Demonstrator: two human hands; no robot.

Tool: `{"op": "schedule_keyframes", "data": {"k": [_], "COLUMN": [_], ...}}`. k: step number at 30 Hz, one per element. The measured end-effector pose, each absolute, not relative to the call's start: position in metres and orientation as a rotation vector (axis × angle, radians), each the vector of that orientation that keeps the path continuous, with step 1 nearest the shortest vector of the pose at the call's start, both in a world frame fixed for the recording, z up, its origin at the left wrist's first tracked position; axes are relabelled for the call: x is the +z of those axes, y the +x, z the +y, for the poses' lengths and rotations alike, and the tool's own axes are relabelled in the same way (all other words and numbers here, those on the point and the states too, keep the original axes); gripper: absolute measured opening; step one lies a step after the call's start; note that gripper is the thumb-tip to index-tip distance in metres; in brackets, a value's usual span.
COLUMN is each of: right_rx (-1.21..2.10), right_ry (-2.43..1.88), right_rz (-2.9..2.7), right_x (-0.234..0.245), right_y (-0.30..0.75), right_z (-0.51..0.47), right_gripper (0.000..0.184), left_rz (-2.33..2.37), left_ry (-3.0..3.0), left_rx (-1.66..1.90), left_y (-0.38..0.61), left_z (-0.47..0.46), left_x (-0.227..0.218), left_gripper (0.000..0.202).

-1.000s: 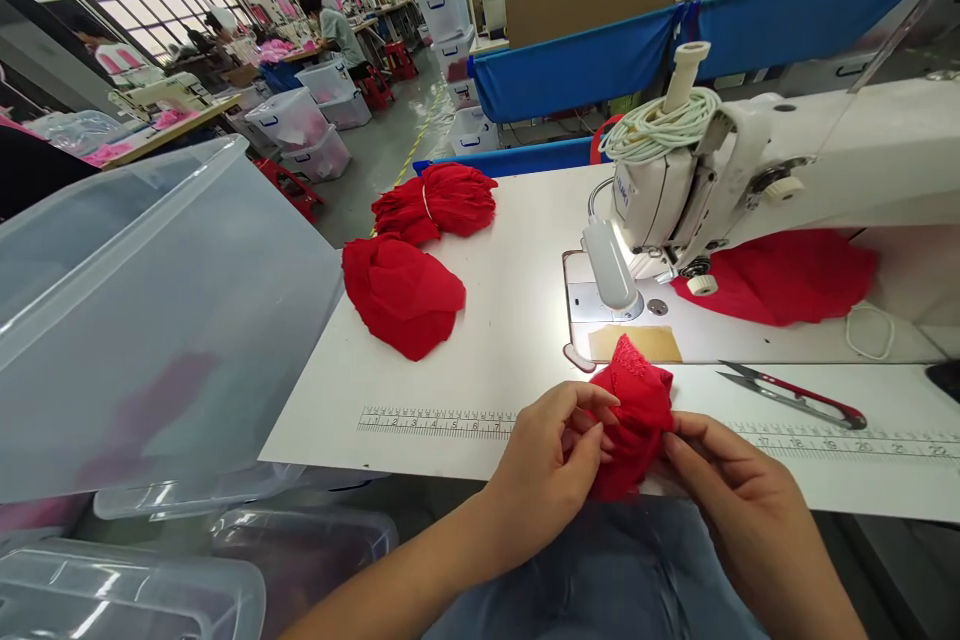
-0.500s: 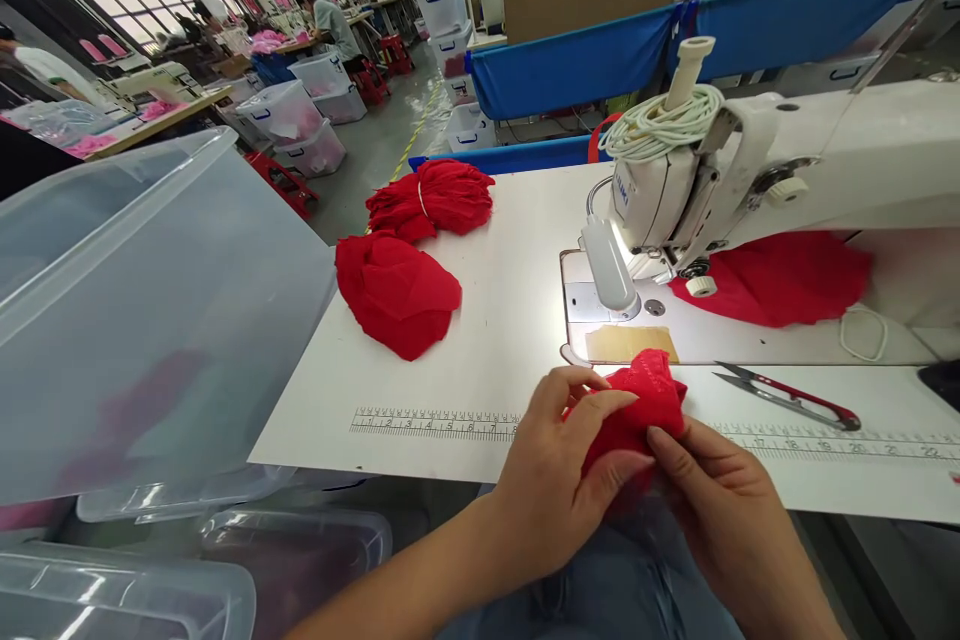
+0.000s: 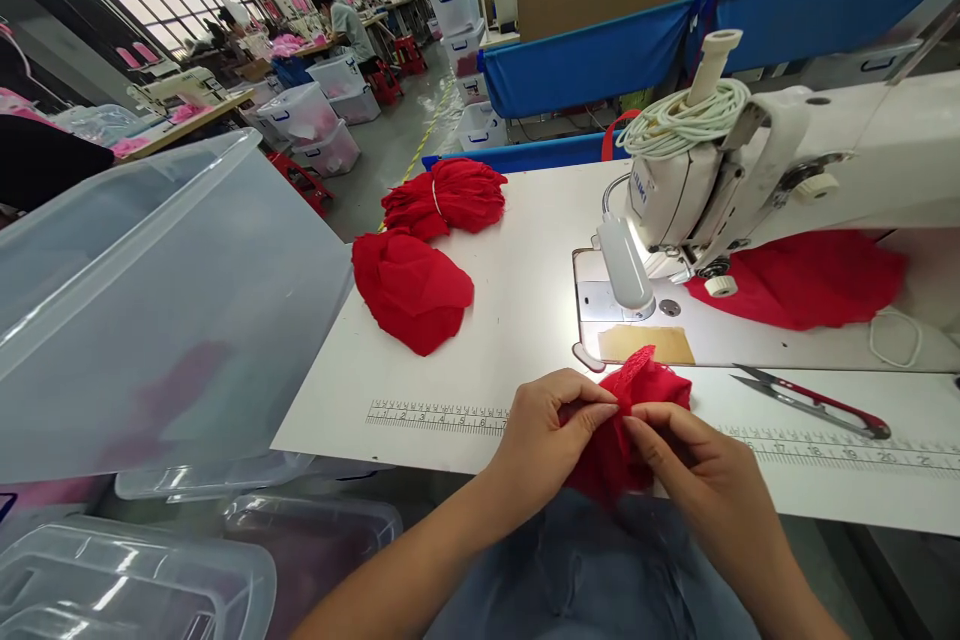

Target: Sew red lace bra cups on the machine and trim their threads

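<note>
A piece of red fabric with a lacy-looking edge is held at the table's front edge, part of it hanging down over my lap. My left hand pinches it between thumb and fingers. Close beside it, my right hand pinches the same piece, the two sets of fingertips nearly meeting. Just beyond the fabric is a tan patch on the sewing machine's bed. Thread snips with a red handle lie to the right of my right hand.
On the white table, a loose red fabric stack and a tied red bundle lie to the left. More red cloth sits under the machine arm. A large clear plastic bin stands against the table's left side. A printed ruler runs along the front.
My left fingers have closed from a looser hold into a pinch beside the right fingers. The fabric's lacy edge now stands up. The view has shifted slightly left.
</note>
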State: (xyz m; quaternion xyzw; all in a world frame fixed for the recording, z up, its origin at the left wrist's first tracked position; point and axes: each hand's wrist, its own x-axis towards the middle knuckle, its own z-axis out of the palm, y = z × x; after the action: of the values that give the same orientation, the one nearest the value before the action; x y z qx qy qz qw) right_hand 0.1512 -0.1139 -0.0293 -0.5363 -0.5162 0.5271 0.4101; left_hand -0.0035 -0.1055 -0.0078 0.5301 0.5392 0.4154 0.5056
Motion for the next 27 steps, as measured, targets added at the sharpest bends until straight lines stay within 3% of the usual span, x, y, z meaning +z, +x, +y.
{"op": "schedule_keyframes", "data": {"k": [14, 21, 24, 27], "right_rx": [1.260, 1.105, 1.258, 1.437], "right_ry": [-1.416, -1.384, -1.275, -1.187], "right_rz": [-1.033, -1.213, -1.122, -1.017], "right_x": [-0.019, -0.039, -0.043, -0.040], "right_y": [0.141, 0.154, 0.155, 0.150], "right_z": [-0.122, -0.116, -0.114, -0.115], "right_gripper": [0.030, 0.029, 0.028, 0.029], "left_rz": [1.286, 1.411, 1.485, 1.454], "left_ry": [1.247, 1.461, 1.738, 1.628], "left_rx": [0.962, 1.029, 1.074, 1.040], "left_y": [0.002, -0.003, -0.007, -0.004], "left_z": [-0.108, -0.100, -0.099, -0.101], "left_x": [-0.009, -0.010, -0.009, -0.009], "left_gripper": [0.025, 0.012, 0.017, 0.014]}}
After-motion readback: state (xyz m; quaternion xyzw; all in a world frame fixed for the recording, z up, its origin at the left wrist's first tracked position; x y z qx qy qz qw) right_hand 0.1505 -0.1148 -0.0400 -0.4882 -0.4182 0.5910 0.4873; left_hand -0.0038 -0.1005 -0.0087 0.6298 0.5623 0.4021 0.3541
